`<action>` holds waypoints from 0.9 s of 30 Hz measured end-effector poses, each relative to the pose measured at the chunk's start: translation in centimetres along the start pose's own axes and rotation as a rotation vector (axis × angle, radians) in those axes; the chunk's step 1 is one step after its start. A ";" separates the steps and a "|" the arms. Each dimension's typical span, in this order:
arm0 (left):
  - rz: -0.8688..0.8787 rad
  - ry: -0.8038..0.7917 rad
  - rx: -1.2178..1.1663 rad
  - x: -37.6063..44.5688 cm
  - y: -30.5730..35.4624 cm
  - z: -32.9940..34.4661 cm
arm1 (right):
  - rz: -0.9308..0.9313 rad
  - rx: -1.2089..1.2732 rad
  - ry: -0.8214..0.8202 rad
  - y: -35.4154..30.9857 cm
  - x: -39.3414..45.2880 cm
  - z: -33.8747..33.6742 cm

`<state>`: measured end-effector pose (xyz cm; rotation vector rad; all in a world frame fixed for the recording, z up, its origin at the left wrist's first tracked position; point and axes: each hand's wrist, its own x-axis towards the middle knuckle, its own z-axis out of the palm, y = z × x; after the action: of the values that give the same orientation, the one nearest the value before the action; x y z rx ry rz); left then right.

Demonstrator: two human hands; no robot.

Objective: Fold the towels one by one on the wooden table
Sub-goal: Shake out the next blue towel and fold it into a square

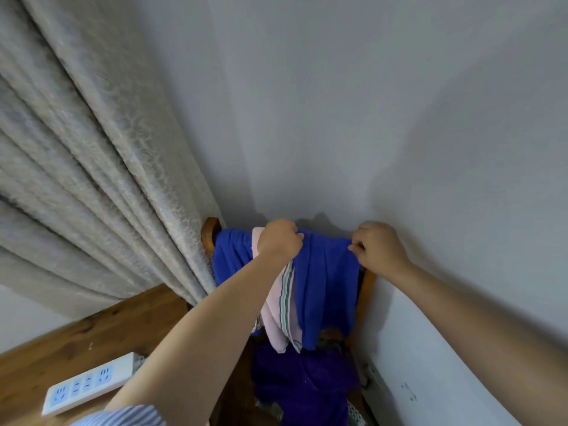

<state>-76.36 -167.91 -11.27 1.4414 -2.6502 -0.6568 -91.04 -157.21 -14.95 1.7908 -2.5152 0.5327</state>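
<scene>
- Centre of frame: a blue towel [325,272] hangs over a wooden chair back [210,232], a pink striped towel [276,315] beneath it.
- Left hand [279,239] and right hand [379,247], set apart, pinch its top edge.
- Likely step: lifting it off; next, carrying it to the wooden table [92,333], lower left.

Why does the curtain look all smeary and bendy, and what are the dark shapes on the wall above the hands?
Head view: the curtain is blurred and bowed by the wide-angle lens near the frame's edge; the dark shapes are soft shadows cast on the wall above the left hand and right hand, both gripping the blue towel.
</scene>
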 end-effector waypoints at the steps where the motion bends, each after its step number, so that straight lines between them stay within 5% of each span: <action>1: 0.002 0.018 -0.026 0.0 0.0 -0.3 | 0.041 0.046 0.035 -0.3 0.1 -0.5; 7: 0.026 0.222 -0.234 -1.8 0.4 -3.5 | 0.118 0.298 0.259 -3.8 0.7 -3.9; 16: 0.067 0.520 -0.404 -12.1 -4.5 -11.2 | -0.068 0.460 0.590 -14.7 -2.7 -9.5; 27: -0.187 0.803 -0.409 -36.3 -21.3 -17.1 | -0.378 0.628 0.492 -35.0 -15.6 -9.5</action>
<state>-34.95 -154.31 1.50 1.4289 -1.6828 -0.4533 -55.24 -150.38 0.23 1.8985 -1.7292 1.6214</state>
